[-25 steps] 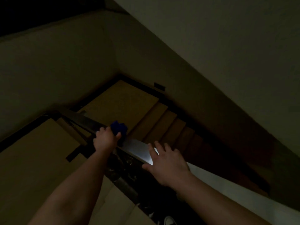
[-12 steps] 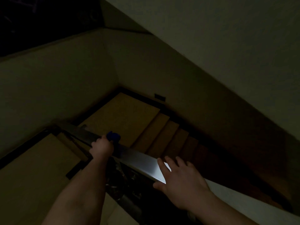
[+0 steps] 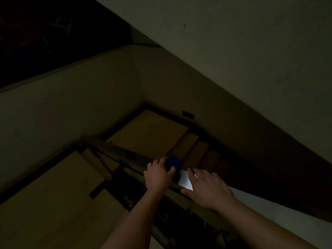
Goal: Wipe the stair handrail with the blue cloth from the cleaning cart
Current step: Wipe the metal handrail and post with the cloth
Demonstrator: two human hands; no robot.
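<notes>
Handrail (image 3: 125,155), long flat metal one, running from middle left of frame down toward lower right, long axis diagonal. Left hand (image 3: 158,177) clamped around bunched blue cloth (image 3: 173,162) at frame centre, pressed onto rail. Right hand (image 3: 206,187) just beside, fingers spread flat on top. Best to keep firm pressure, sliding lengthwise along rail.
</notes>
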